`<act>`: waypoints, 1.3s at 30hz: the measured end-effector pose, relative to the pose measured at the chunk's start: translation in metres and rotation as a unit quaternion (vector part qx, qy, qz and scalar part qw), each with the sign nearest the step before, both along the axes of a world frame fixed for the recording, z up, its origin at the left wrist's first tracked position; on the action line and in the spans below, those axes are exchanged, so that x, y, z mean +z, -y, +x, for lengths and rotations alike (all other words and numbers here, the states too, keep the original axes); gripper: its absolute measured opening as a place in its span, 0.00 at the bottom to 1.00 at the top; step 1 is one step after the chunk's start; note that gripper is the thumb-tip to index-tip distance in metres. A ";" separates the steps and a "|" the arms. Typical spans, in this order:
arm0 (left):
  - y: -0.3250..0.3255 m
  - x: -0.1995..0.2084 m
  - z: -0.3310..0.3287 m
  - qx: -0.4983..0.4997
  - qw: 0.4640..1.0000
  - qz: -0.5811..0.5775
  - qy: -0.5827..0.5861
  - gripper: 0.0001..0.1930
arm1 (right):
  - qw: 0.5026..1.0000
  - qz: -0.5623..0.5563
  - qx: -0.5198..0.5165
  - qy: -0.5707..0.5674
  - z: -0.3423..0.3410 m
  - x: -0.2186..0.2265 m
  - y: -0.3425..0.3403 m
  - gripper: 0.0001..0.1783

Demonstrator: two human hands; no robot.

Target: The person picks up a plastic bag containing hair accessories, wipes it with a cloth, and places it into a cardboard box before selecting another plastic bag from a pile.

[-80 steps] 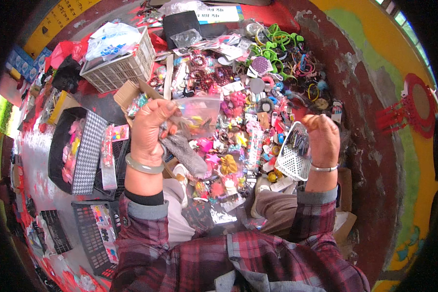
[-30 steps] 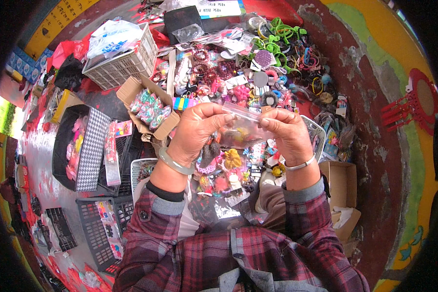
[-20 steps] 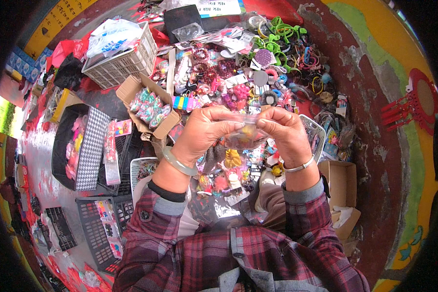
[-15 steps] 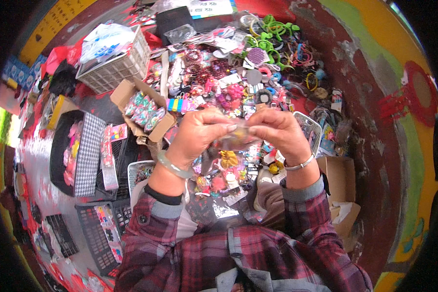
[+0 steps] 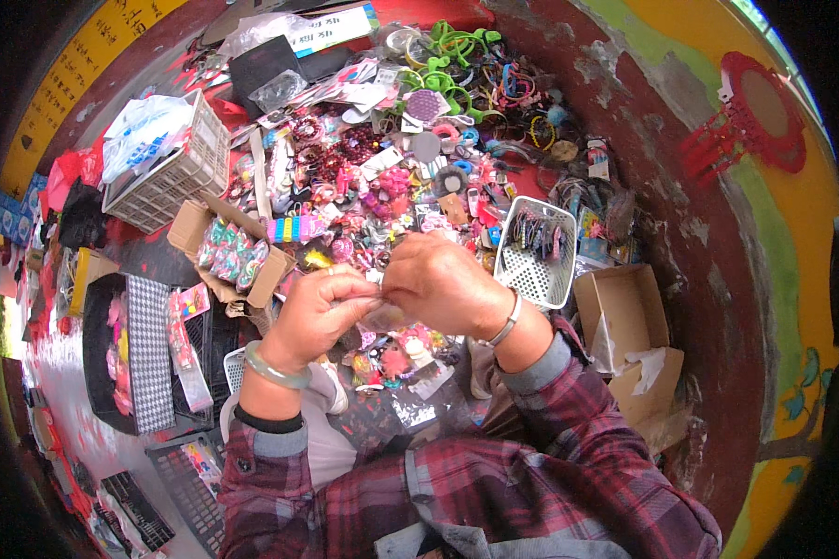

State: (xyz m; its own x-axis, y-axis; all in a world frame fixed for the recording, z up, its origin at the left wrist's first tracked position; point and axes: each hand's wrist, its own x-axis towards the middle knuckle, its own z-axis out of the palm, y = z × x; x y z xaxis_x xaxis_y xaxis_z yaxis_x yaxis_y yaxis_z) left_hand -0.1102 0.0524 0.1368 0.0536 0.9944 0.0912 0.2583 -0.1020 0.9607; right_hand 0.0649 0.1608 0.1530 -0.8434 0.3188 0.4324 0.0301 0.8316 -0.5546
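Note:
My left hand (image 5: 319, 315), with a pale bangle at the wrist, pinches thumb against fingers. My right hand (image 5: 449, 287), wearing a silver bangle, is closed too, its fingertips meeting the left ones. Between and just under the fingertips shows a small clear plastic bag (image 5: 383, 320), blurred and mostly covered by the hands; its contents cannot be made out. Beneath the hands spreads a pile of hair accessories, with pink pieces (image 5: 394, 361) below and a pink fluffy hair tie (image 5: 393, 183) above.
A white perforated basket (image 5: 552, 284) holding dark hair clips stands right of my hand. On the left are a cardboard box (image 5: 268, 279) of wrapped pieces, a houndstooth-sided bin (image 5: 151, 354) and a grey crate (image 5: 216, 149). Open cardboard boxes (image 5: 625, 307) sit near the right wall.
Both hands have moved left and down in view, and my right hand has turned across toward the left. The clear bag, plainly visible before, is now mostly hidden. The view has shifted.

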 end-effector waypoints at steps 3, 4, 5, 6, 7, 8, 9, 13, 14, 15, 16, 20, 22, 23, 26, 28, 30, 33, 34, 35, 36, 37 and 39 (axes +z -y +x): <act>0.004 0.002 0.001 -0.011 0.987 0.108 -0.118 0.04 | 1.000 0.006 0.009 0.004 0.001 0.002 0.009 0.04; 0.007 0.001 0.001 -0.003 0.987 0.121 -0.108 0.02 | 1.000 0.007 0.013 0.007 0.002 0.006 0.011 0.04; 0.008 0.001 0.003 0.008 0.987 0.125 -0.103 0.02 | 1.000 0.007 0.018 0.010 0.003 0.008 0.012 0.05; 0.010 0.003 0.004 0.019 0.987 0.129 -0.098 0.02 | 1.000 0.006 0.024 -0.003 0.003 0.009 0.012 0.06; 0.012 0.006 0.005 0.030 0.986 0.133 -0.093 0.02 | 1.000 0.011 0.025 -0.002 0.002 0.011 0.012 0.06; 0.012 0.009 0.007 0.038 0.986 0.134 -0.094 0.03 | 1.000 0.015 0.026 -0.001 0.002 0.012 0.013 0.06; 0.013 0.009 0.007 0.048 0.986 0.136 -0.090 0.03 | 0.999 0.019 0.026 0.000 0.003 0.013 0.013 0.06; 0.015 0.018 0.008 0.074 0.983 0.142 -0.094 0.03 | 0.999 0.022 0.040 -0.006 0.003 0.016 0.010 0.07; 0.015 0.021 0.008 0.076 0.982 0.142 -0.100 0.03 | 0.999 0.025 0.044 -0.005 0.004 0.017 0.009 0.08; 0.015 0.021 0.007 0.074 0.981 0.148 -0.102 0.03 | 0.998 0.028 0.048 -0.005 0.004 0.018 0.008 0.08; 0.016 0.022 0.006 0.073 0.980 0.153 -0.106 0.04 | 0.998 0.031 0.045 -0.008 0.004 0.017 0.008 0.08; 0.020 0.024 -0.003 0.090 0.974 0.171 -0.115 0.04 | 0.999 0.045 0.030 -0.007 0.007 0.021 0.007 0.08; 0.023 0.029 -0.007 0.102 0.976 0.158 -0.114 0.03 | 0.997 0.063 0.034 0.002 0.009 0.019 0.004 0.07; 0.024 0.031 -0.009 0.108 0.976 0.150 -0.114 0.03 | 0.997 0.064 0.042 -0.002 0.009 0.018 0.002 0.07; 0.023 0.027 -0.013 0.098 0.977 0.155 -0.108 0.02 | 0.997 0.037 0.064 -0.023 0.010 0.016 -0.002 0.06; 0.025 0.027 -0.015 0.100 0.979 0.149 -0.097 0.02 | 0.997 -0.037 0.069 -0.005 0.014 0.021 -0.006 0.05; 0.026 0.023 -0.020 0.103 0.983 0.135 -0.073 0.02 | 0.995 -0.065 0.074 0.015 0.014 0.024 -0.006 0.05; 0.026 0.025 -0.020 0.107 0.991 0.031 0.081 0.03 | 0.988 -0.121 0.097 -0.027 0.014 0.016 -0.013 0.05; 0.027 0.027 -0.021 0.108 0.982 -0.022 0.154 0.03 | 0.966 -0.222 0.125 -0.046 0.017 0.007 -0.021 0.04; 0.025 0.025 -0.022 0.095 0.975 -0.014 0.202 0.06 | 0.906 -0.378 0.174 -0.084 0.017 -0.002 -0.027 0.10; 0.026 0.029 -0.023 0.072 0.967 -0.046 0.240 0.07 | 0.881 -0.428 0.162 -0.120 0.015 -0.011 -0.026 0.17; 0.026 0.032 -0.025 0.047 0.956 -0.076 0.278 0.08 | 0.853 -0.475 0.149 -0.156 0.011 -0.016 -0.025 0.25; 0.027 0.033 -0.024 0.041 0.939 -0.040 0.338 0.10 | 0.835 -0.510 0.173 -0.108 0.003 -0.022 -0.025 0.46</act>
State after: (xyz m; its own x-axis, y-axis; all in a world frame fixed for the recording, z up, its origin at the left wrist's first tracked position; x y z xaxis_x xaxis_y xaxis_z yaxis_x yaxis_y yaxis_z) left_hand -0.1337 0.0253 0.1700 -0.0670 0.9978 0.0014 -0.4095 -0.0288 0.9118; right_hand 0.0679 0.1855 0.1307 -0.8989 0.3676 0.2384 -0.3069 -0.1401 -0.9414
